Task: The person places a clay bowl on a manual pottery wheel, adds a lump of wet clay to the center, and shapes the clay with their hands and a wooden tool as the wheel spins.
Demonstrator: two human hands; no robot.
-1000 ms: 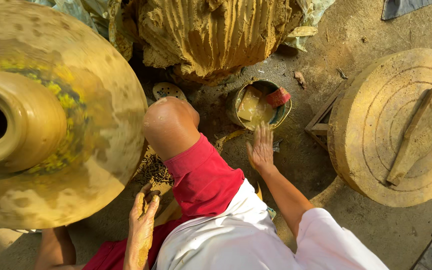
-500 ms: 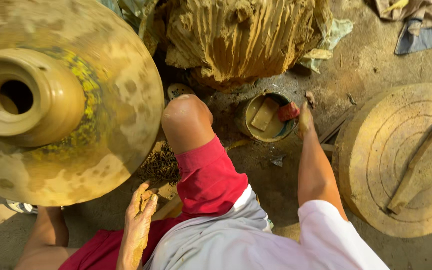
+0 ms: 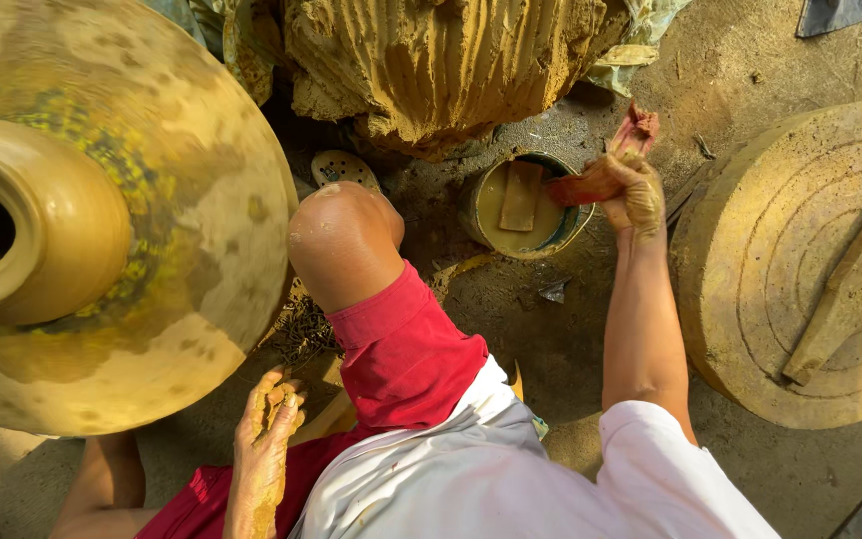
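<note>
- Right hand [image 3: 634,192]: raised above and just right of the bowl [image 3: 526,205], its grip closed on a wet red rag [image 3: 606,165]; one end of the rag sticks up past the fingers, the other points toward the bowl.
- Left hand [image 3: 263,439]: coated in clay, fingers loosely together and holding nothing, resting low by the red shorts [image 3: 401,349], just under the rim of the wheel [image 3: 182,230].
- Pot [image 3: 32,225]: stands centred on the wheel, body rounded and mouth open. Walls look even and glossy. Judged as formed in shape; whether the wheel is turning cannot be told.
- Bowl: sits on the ground between the bent knee [image 3: 343,240] and the stone disc [image 3: 810,269], holding muddy water and a flat wooden rib [image 3: 521,195].
- Clay mound [image 3: 441,60]: large, scored, on the ground beyond the bowl, apart from both hands.
- Stick [image 3: 840,289]: lies across the stone disc, untouched.
- Progress, as judged: shaping appears largely done; the rag is out of the water and not yet at the pot, so any wiping or smoothing is outstanding, as is taking the pot off the wheel.
</note>
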